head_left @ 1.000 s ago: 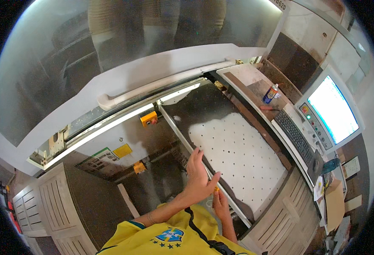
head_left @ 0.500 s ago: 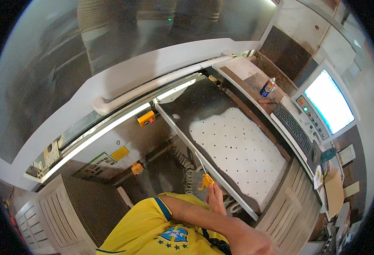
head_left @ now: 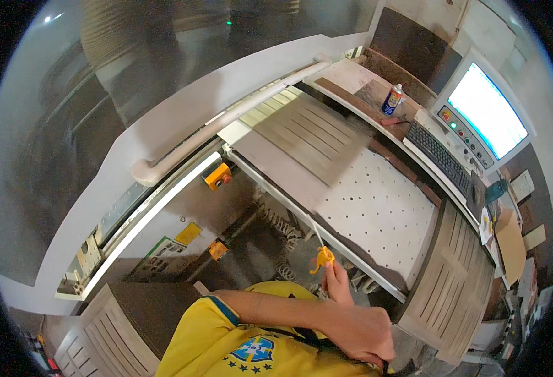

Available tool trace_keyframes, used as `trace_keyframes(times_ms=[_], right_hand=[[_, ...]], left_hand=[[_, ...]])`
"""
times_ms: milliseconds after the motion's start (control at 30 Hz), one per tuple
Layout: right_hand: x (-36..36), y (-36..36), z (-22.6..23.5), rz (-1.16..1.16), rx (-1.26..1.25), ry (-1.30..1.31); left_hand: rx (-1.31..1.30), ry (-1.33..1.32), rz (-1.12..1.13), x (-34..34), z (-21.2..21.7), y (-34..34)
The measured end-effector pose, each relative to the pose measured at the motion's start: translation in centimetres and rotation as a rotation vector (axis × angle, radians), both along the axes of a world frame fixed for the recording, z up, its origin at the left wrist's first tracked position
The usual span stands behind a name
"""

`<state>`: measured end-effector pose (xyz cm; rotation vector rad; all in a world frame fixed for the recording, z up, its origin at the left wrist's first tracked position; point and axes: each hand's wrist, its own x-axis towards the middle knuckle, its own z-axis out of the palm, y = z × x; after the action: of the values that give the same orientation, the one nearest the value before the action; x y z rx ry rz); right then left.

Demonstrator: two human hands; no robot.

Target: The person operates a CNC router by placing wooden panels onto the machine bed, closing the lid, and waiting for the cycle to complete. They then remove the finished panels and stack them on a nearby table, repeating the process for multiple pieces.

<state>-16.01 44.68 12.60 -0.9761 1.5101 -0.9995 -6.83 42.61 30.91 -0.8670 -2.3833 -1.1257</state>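
1. A small orange tool [head_left: 321, 257], with a thin pale nozzle or rod rising from it, is sitting at the front edge of a machine's white perforated bed [head_left: 377, 213], just above the dark gap where coiled hoses [head_left: 276, 229] are hanging.
2. One hand [head_left: 352, 320] is coming in from the lower edge, its fingers [head_left: 334, 279] pinching the orange tool from below. Which hand this is cannot be told for sure; the arm is crossing from the left shoulder of a yellow shirt [head_left: 238, 345], so it is probably the left. The other hand is not showing anywhere.
3. The nozzle is pointing up along the metal rail [head_left: 289, 188] that borders the bed, so the work is going on at that edge. Judging by this, the tool is already in hand and at the spot, but nothing shows how much of the rail or bed has been dealt with, and most of it is lying beyond the tool.
4. A slatted grey panel [head_left: 308, 129] is lying over the far half of the bed, under a long pale handrail [head_left: 226, 122].
5. An orange box with a red button [head_left: 218, 176] is sitting on the machine's front, left of the rail.
6. Off to the right, a lit monitor [head_left: 487, 110], a keyboard [head_left: 439, 151] and a spray can [head_left: 392, 99] are standing on the side console.
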Motion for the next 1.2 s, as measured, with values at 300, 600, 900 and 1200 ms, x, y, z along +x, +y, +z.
trace_keyframes(times_ms=[300,600,900,1200], right_hand=[[-4.4,-1.9,-2.7,-0.462,-0.177,-0.141],[-3.2,-0.2,-2.5,0.047,-0.02,0.52],[-1.5,-2.9,0.8,0.477,-0.414,0.6],[-22.8,-11.7,-10.2,-0.149,-0.245,1.319]], left_hand=[[0.412,-0.387,-0.035,8.1,-5.3,-4.9],[0.64,-0.962,1.181,11.6,-14.1,-9.6],[1.646,0.067,1.181,8.1,-18.7,-8.7],[0.779,1.002,1.749,19.9,-0.2,-19.6]])
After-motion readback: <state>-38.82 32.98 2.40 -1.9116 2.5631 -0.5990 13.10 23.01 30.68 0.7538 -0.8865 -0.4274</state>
